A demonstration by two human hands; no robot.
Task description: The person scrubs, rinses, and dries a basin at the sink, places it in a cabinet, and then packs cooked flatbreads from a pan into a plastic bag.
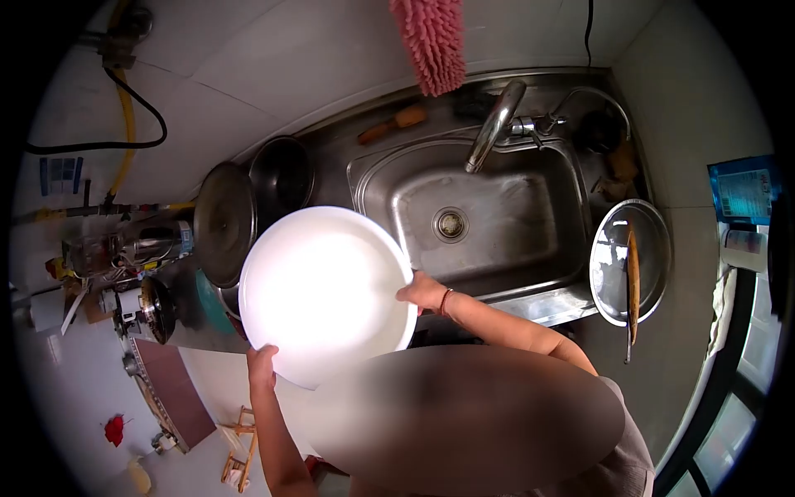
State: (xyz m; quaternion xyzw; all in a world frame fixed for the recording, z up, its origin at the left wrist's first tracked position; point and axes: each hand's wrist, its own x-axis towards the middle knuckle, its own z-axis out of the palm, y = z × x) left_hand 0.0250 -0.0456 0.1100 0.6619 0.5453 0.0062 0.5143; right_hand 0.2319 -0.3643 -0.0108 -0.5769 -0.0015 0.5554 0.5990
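Observation:
A large round white basin (327, 290) is held between my two hands, left of the sink. My left hand (263, 364) grips its rim at the lower left, thumb over the edge. On the opposite side my right hand (424, 292) clasps the rim, with the thumb inside and a red band at the wrist. The fingers under the basin are hidden. Bright glare covers much of its inside. Close to my right hand lies the stainless steel sink (530, 273), with a chrome faucet (497, 124) over it.
A metal bowl with a wooden-handled utensil (633, 282) across it sits right of the sink. A round lid (225, 225) and a dark pan (282, 176) lean by the left wall. A pink duster (431, 45) hangs above. A wooden-handled brush (392, 123) lies behind the sink.

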